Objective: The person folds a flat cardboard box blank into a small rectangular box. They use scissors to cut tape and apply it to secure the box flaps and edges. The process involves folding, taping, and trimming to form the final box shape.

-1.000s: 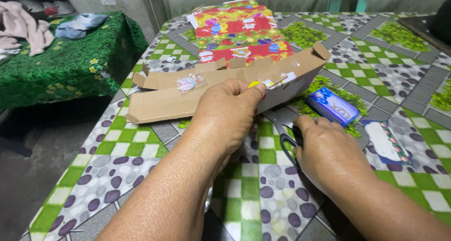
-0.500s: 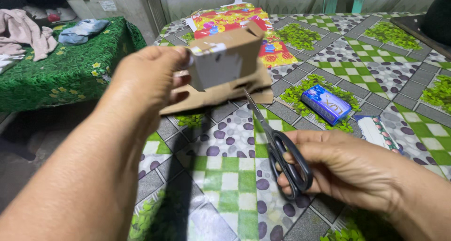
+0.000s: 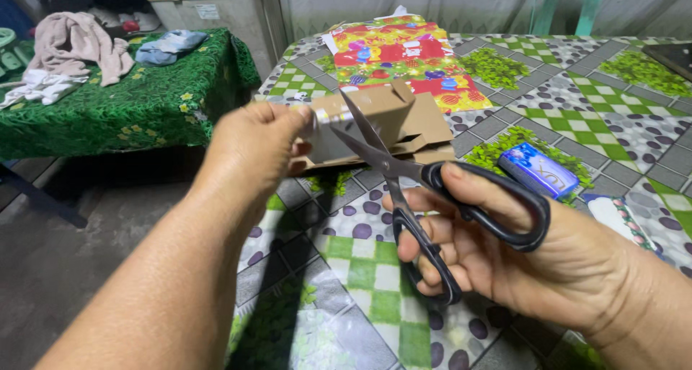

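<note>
My left hand (image 3: 252, 150) held the cardboard box (image 3: 375, 121) up above the table (image 3: 577, 117); my right hand (image 3: 490, 247) gripped black scissors (image 3: 425, 190), blades parted, pointing up-left at its taped end.

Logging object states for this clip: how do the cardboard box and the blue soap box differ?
The cardboard box is plain brown, while the soap box is blue and printed. The cardboard box is opened, flaps loose, while the soap box looks closed. The left hand holds the cardboard box above the table, with open scissors at it, while the soap box lies untouched. Both are small cartons.
</note>
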